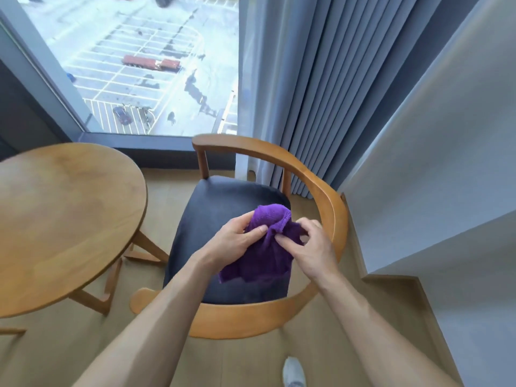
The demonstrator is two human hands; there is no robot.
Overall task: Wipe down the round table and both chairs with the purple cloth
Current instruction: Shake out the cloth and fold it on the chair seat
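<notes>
A purple cloth [265, 247] hangs bunched between both hands above the dark seat [217, 213] of a wooden armchair [329, 202]. My left hand [237, 238] pinches the cloth's left side with thumb and fingers. My right hand [310, 244] grips its right side, close to the chair's curved back rail. The round wooden table [64, 219] stands to the left of the chair. Only one chair is in view.
A large window [134, 65] with a dark sill runs behind the table and chair. Grey curtains [335, 79] hang at the back right. A pale wall and ledge [435, 191] stand close on the right. My shoe [293, 372] is on the wooden floor below.
</notes>
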